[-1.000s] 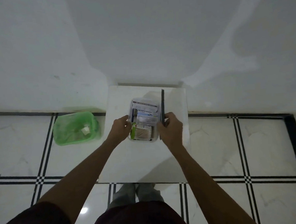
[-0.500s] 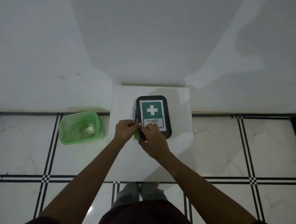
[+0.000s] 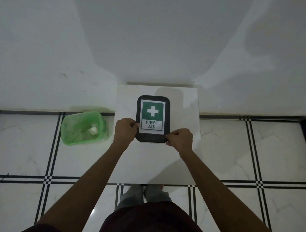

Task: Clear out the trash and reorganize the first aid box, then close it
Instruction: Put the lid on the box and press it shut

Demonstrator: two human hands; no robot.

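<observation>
The first aid box (image 3: 152, 105) lies on a small white table (image 3: 184, 155), its black lid down and flat. The lid bears a green label with a white cross and the words FIRST AID. My left hand (image 3: 125, 128) grips the lid's left edge near the front corner. My right hand (image 3: 181, 139) pinches the front right corner. The box's contents are hidden under the lid.
A green bin (image 3: 82, 128) lined with a plastic bag stands on the tiled floor left of the table, with a few scraps inside. A white wall rises right behind the table. My feet (image 3: 143, 192) show under the table's front edge.
The lid stood upright over the open box; it has swung down flat. My right hand moved from the front left corner to the front right corner, and my left hand now grips the lid's edge.
</observation>
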